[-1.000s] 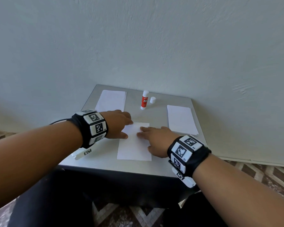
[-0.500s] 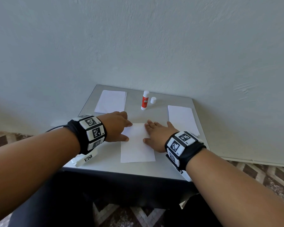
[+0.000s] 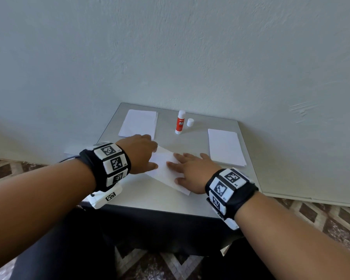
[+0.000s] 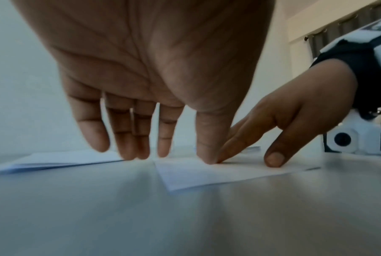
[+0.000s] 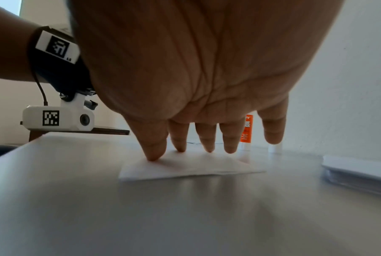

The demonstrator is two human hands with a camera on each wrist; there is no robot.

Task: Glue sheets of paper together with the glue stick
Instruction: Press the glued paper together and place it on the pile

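A white paper sheet (image 3: pixel 163 168) lies skewed on the grey table (image 3: pixel 150 197) between my hands. My left hand (image 3: pixel 148 156) presses its left edge with the thumb, fingers straight, as the left wrist view shows at the sheet (image 4: pixel 207 175). My right hand (image 3: pixel 187 170) lies flat on the sheet's right part, fingertips (image 5: pixel 154 155) pressing the paper (image 5: pixel 189 168). A red and white glue stick (image 3: pixel 180 122) stands uncapped at the back, with its white cap (image 3: pixel 190 122) beside it.
One stack of white paper (image 3: pixel 138 125) lies at the back left, another stack (image 3: pixel 225 147) at the right. A pale wall rises right behind the table. The table's front edge is near my wrists; patterned floor lies below.
The sheet has turned from straight to skewed under both hands. My left hand has slid forward and right, and my right hand has shifted slightly back onto the sheet.
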